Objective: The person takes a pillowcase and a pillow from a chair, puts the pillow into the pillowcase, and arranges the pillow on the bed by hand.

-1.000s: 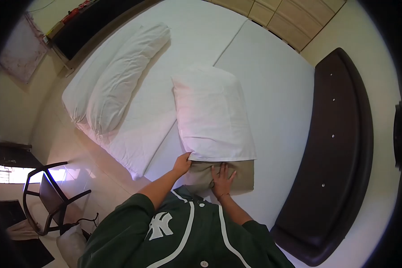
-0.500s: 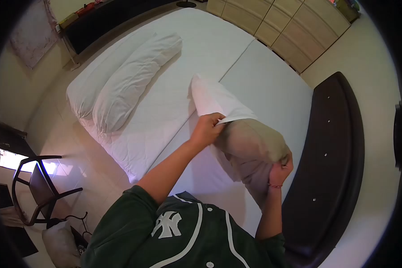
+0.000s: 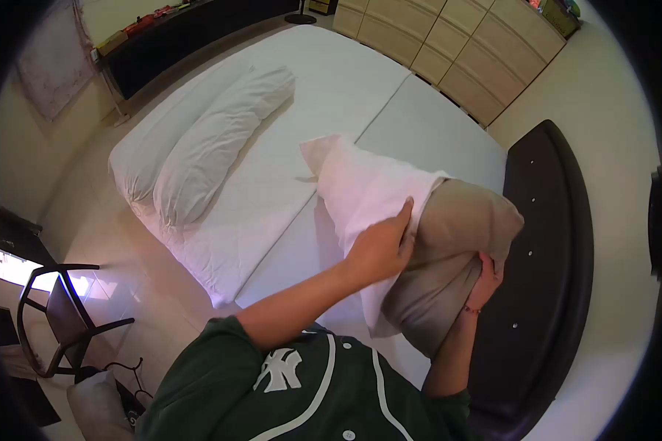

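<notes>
A brown pillow is partly inside a white pillowcase, raised above the bed in front of me. Its bare end sticks out to the right, folded and creased. My left hand pinches the case's open edge, the index finger stretched along the cloth. At the pillow's right end, my right hand grips the brown fabric, its fingers partly hidden by the folds. The closed corner of the case points to the upper left, over the white sheet.
Two white bolsters lie on the left of the bed. A dark headboard stands at the right, light drawers at the back. A dark chair and a grey pillow are at the lower left.
The pillow came up off the bed, and its brown end swung right and now shows more. My right hand moved right with it; my left hand shifted right along the case's edge.
</notes>
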### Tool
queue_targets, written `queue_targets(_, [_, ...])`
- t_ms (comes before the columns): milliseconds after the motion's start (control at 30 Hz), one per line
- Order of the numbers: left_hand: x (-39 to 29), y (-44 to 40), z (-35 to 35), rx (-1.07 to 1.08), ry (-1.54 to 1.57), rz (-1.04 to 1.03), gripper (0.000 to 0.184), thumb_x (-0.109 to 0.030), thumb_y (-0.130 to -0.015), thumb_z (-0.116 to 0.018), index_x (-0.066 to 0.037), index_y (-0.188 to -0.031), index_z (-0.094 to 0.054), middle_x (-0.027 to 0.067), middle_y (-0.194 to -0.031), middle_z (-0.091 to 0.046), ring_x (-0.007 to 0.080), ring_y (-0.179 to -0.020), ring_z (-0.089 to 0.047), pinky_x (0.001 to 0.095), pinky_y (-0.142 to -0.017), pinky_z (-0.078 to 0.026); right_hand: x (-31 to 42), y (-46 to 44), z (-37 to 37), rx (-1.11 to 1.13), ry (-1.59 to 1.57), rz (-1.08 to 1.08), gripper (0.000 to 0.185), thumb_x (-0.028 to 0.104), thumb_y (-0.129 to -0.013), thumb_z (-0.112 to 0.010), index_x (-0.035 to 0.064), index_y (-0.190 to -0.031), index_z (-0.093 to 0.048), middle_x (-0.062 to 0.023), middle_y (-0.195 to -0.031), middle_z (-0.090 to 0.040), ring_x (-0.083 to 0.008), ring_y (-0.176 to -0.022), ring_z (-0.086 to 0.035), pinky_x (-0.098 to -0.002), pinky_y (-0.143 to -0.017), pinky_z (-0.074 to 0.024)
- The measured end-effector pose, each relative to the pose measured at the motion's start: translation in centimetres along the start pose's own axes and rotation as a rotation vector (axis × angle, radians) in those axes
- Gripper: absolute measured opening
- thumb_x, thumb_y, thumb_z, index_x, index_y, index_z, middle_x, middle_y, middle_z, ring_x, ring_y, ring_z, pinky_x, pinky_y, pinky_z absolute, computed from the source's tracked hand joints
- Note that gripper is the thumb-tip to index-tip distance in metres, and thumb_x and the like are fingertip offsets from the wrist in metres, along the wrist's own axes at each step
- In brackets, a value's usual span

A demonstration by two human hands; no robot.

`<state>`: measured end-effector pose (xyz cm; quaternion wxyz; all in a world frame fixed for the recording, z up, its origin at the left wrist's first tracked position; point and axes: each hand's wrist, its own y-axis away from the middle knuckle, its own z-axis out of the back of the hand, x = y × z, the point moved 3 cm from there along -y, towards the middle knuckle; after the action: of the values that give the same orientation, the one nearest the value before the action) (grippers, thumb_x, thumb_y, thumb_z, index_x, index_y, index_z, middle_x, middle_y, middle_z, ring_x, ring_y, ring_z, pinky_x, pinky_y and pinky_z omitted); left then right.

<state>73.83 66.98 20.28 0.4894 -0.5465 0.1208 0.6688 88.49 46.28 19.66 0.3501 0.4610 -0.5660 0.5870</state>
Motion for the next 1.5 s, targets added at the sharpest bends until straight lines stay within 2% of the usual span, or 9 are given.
queue_targets(400, [-4.8,-5.9,0.5,0.020,0.786,0.000,0.048,-0.007,-0.093,-0.046,0.000,-0.139,-0.032,0.0060,-0.076,-0.057,0.0098,-0.059,-0.054,0.0241,-0.054,-0.045,7.9,-6.5,-6.5,-0.164,0.366,0.585,0.026,0.008,-0.081,-0.063,-0.0030,-0.104,-0.064,-0.0126,-0.090,-0.068,-0.0194,-0.080,-0.063,-0.0313,-0.074,-0.0482])
queue_targets(567, [7.7,3.1,2.6,-0.063,0.501,0.189,0.057,-0.006,-0.087,-0.053,-0.004,-0.139,-0.030,0.0102,-0.088,-0.060,0.0149,-0.070,-0.057,0.0282,-0.062,-0.047,3.7,2.5,-10.1,0.476,0.583,1.080,0.037,0.005,-0.066,-0.061,0.0087,-0.102,-0.067,-0.0105,-0.079,-0.062,-0.0289,-0.067,-0.058,-0.0391,-0.061,-0.0478])
queue_targets(667, [17.7,13.5,4.3,0.009,-0.050,0.088,0.039,-0.013,-0.085,-0.059,-0.001,-0.122,-0.055,0.0162,-0.117,-0.062,0.0263,-0.108,-0.059,0.0363,-0.095,-0.044,-5.0,11.6,-9.6,0.812,0.593,1.015,0.044,0.011,-0.065,-0.066,0.0157,-0.109,-0.065,-0.0030,-0.063,-0.046,-0.0211,-0.056,-0.050,-0.0333,-0.048,-0.0385])
queue_targets(767, [31.3,26.9,2.9,0.342,0.313,0.829,0.042,-0.017,-0.084,-0.059,0.000,-0.123,-0.054,0.0218,-0.116,-0.061,0.0335,-0.104,-0.061,0.0367,-0.089,-0.048,-12.7,20.0,-7.4,1.088,0.591,0.805,0.036,0.024,-0.073,-0.067,0.0179,-0.109,-0.066,-0.0029,-0.068,-0.051,-0.0222,-0.063,-0.052,-0.0376,-0.058,-0.0408])
queue_targets(933, [32.7,28.4,5.1,0.203,-0.488,0.913,0.048,-0.022,-0.086,-0.056,0.001,-0.127,-0.048,0.0263,-0.116,-0.057,0.0396,-0.102,-0.058,0.0467,-0.084,-0.047,-21.0,21.5,-3.6,1.285,0.834,0.248,0.046,0.039,-0.078,-0.068,0.0148,-0.116,-0.061,-0.0076,-0.095,-0.058,-0.0253,-0.086,-0.056,-0.0438,-0.078,-0.0399])
queue_targets(1100, [25.9,19.5,3.4,0.260,-0.389,0.247,0.064,-0.032,-0.084,-0.062,-0.001,-0.135,-0.040,0.0243,-0.134,-0.044,0.0382,-0.125,-0.041,0.0455,-0.104,-0.032,-18.3,18.4,-6.2,0.693,1.006,0.532,0.033,0.030,-0.079,-0.066,0.0058,-0.100,-0.060,-0.0108,-0.089,-0.062,-0.0287,-0.089,-0.059,-0.0397,-0.083,-0.0403])
queue_targets(1233, [21.8,14.8,-1.4,0.429,-0.625,0.078,0.071,-0.023,-0.079,-0.065,-0.004,-0.140,-0.034,0.0192,-0.141,-0.036,0.0332,-0.131,-0.035,0.0501,-0.105,-0.025,-21.5,17.5,-8.4,0.650,0.649,0.087,0.024,0.024,-0.086,-0.057,0.0062,-0.103,-0.058,-0.0158,-0.092,-0.063,-0.0326,-0.086,-0.060,-0.0427,-0.074,-0.0448])
queue_targets(1367, [23.9,10.1,-0.6,0.188,-0.796,0.142,0.064,-0.011,-0.069,-0.062,-0.006,-0.131,-0.046,0.0171,-0.122,-0.052,0.0307,-0.116,-0.047,0.0474,-0.098,-0.029,-21.2,21.2,-4.9,1.305,0.778,-0.150,0.027,0.031,-0.089,-0.055,0.0094,-0.103,-0.059,-0.0136,-0.087,-0.064,-0.0362,-0.075,-0.061,-0.0474,-0.066,-0.0466])
queue_targets(1500, [27.7,13.2,-0.6,0.258,-0.600,0.186,0.027,-0.009,-0.072,-0.060,-0.007,-0.098,-0.056,0.0140,-0.074,-0.063,0.0326,-0.070,-0.059,0.0454,-0.073,-0.041,-21.5,18.1,-2.0,0.837,0.848,0.062,0.029,0.013,-0.077,-0.057,0.0087,-0.105,-0.062,-0.0142,-0.089,-0.064,-0.0364,-0.083,-0.059,-0.0432,-0.070,-0.0478])
